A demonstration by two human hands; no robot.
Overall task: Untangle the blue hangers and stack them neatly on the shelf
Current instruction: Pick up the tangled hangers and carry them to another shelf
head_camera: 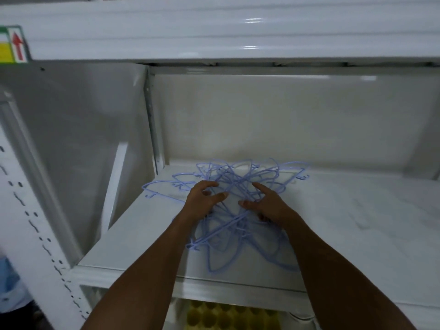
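Where the blue hangers (235,179) lie tangled on the shelf (357,222), left hand (202,203) and right hand (269,206) each grip some, fingers curled.

a sticker (14,44) with a red upward arrow sits top left on a glossy white beam (214,32). a white slotted post (35,222) slants down the left. a yellow dimpled sheet (226,315) shows at the bottom, and something blue and blurred (9,275) at far left.

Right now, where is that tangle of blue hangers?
In the head view, the blue hangers lie heaped on the white shelf, left of centre near the back corner post, with the left hand and right hand on them.
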